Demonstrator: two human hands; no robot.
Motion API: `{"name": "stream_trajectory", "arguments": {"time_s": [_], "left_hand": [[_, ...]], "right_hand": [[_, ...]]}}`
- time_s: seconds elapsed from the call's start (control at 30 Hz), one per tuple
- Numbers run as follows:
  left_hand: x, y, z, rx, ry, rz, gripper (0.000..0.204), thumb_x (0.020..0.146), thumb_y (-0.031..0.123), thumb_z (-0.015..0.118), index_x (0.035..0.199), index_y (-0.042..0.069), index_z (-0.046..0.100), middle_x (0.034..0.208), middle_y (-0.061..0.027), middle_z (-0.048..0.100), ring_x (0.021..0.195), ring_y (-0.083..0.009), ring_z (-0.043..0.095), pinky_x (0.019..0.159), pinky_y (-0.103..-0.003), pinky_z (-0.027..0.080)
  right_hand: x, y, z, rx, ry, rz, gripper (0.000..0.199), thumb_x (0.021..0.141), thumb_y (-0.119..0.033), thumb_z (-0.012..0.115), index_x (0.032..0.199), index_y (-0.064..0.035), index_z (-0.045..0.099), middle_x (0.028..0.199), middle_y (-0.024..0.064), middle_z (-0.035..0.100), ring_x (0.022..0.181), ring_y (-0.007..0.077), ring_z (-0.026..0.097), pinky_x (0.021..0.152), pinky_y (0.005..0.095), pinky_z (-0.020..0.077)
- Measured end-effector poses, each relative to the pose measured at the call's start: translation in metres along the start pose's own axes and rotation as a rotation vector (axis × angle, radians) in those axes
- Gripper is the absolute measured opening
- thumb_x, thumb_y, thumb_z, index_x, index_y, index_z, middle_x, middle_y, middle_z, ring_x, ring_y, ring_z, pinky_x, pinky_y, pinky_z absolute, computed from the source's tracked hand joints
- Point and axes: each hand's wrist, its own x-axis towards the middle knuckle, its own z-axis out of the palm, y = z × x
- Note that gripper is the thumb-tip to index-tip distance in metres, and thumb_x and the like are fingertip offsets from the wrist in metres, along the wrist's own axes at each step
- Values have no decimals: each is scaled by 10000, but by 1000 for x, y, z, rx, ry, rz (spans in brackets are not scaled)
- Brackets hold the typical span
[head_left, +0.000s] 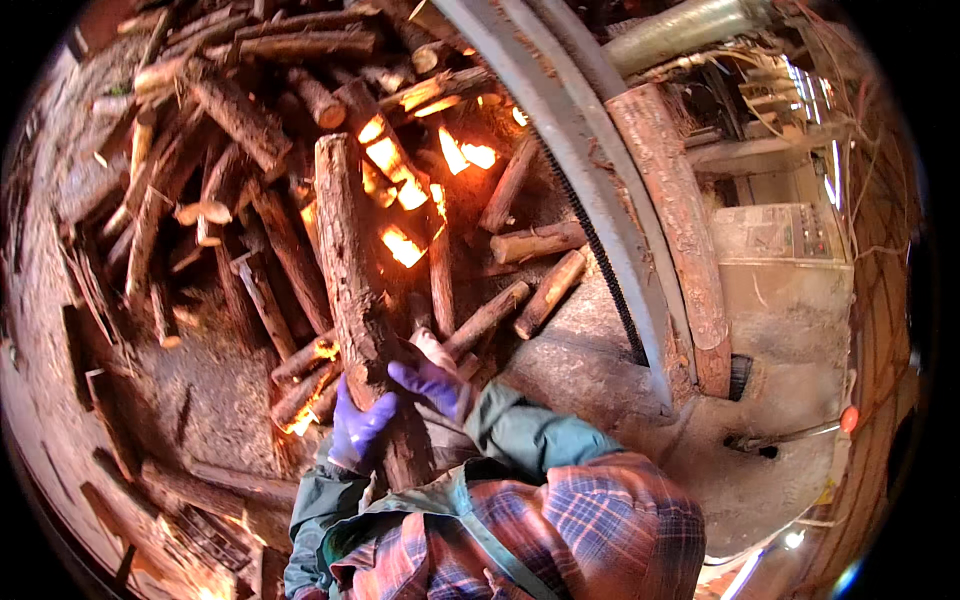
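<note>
In both my gloved hands is a thick, rough-barked log [345,240], slanting away from my body with its cut end up at the far side. My left hand [360,424], in a purple glove, grips its left side near my waist. From the right, my right hand [430,388] closes on the same log, thumb lying over the bark. The log's near end rests close against my plaid-clothed body, partly hidden by my sleeve.
A heap of cut logs [240,115] fills the far left, with shorter logs [552,292] around my feet. Bright orange-white light patches [405,245] fall among them. To the right runs a grey metal rail [590,150] with a black chain [590,230]; a long log [665,200] lies alongside.
</note>
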Motion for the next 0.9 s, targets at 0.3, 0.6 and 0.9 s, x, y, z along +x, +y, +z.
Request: {"name": "stream_trajectory", "arguments": {"time_s": [0.3,0.6,0.9], "left_hand": [[76,152,203,72,-407,623,996,743,47,810,1493,24,154,1409,-133,456,1291,-219,444,1113,-382,322],[136,193,365,446,-523,1008,561,855,283,726,1287,-12,525,1195,-126,615,1113,-174,563,977,-320,455],[117,-12,128,229,71,165,269,930,168,647,1153,25,603,1048,-59,669,951,-127,614,832,-277,500]], "right_hand": [[-9,-205,74,-271,-88,-678,1073,672,-304,879,1510,-121,233,1409,82,464,1253,217,488,1062,418,387],[26,-558,25,-1062,145,-910,384,901,-51,560,1244,15,402,1017,228,677,822,246,706,686,278,583],[72,-541,-154,-1954,592,-269,998,738,-483,787,1453,30,317,1364,270,500,1280,349,489,1060,413,381]]}}
